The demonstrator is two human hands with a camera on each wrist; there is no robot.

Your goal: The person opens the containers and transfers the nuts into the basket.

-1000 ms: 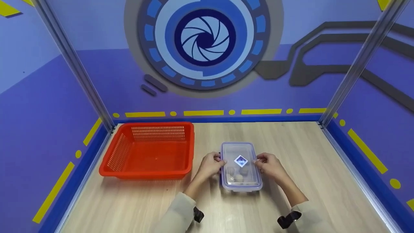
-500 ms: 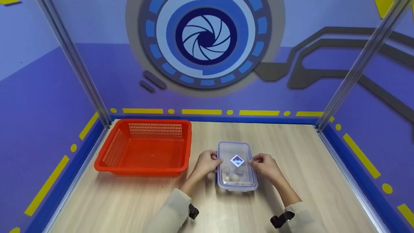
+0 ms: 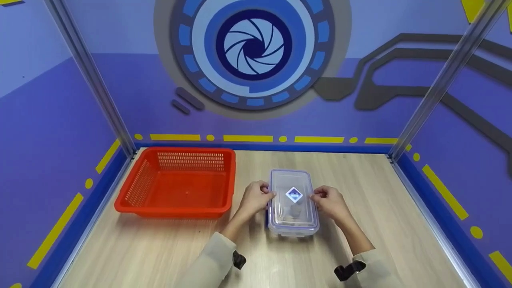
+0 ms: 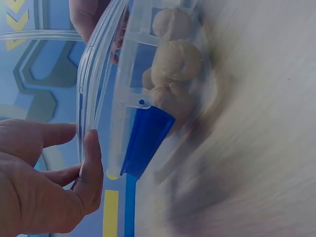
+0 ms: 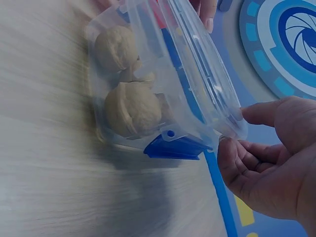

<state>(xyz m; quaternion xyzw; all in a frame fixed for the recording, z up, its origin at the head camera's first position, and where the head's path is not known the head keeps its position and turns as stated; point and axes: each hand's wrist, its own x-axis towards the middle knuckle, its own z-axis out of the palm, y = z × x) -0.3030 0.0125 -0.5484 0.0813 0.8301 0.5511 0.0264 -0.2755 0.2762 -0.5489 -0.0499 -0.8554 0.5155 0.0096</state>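
A clear plastic food container point(image 3: 294, 232) stands on the table with several walnuts point(image 5: 133, 108) inside. Its clear lid point(image 3: 291, 180), edged in purple with a diamond-shaped label, is raised and tilted, and a gap shows between it and the box in both wrist views. My left hand point(image 3: 255, 199) pinches the lid's left edge between thumb and fingers. On the opposite edge, my right hand point(image 3: 330, 203) pinches it the same way. Blue side latches point(image 4: 148, 140) hang swung outward from the box. From above, the lid blurs the walnuts.
To the left sits a red plastic basket point(image 3: 176, 213) with slotted walls; nothing shows in it. The wood-grain table point(image 3: 352, 176) is bounded by blue-purple printed panels point(image 3: 132, 100) and metal corner posts point(image 3: 424, 104).
Both hands have lifted the lid off the container's rim, and it has shifted slightly away from me. A gap has opened at the near end. The basket stays in place.
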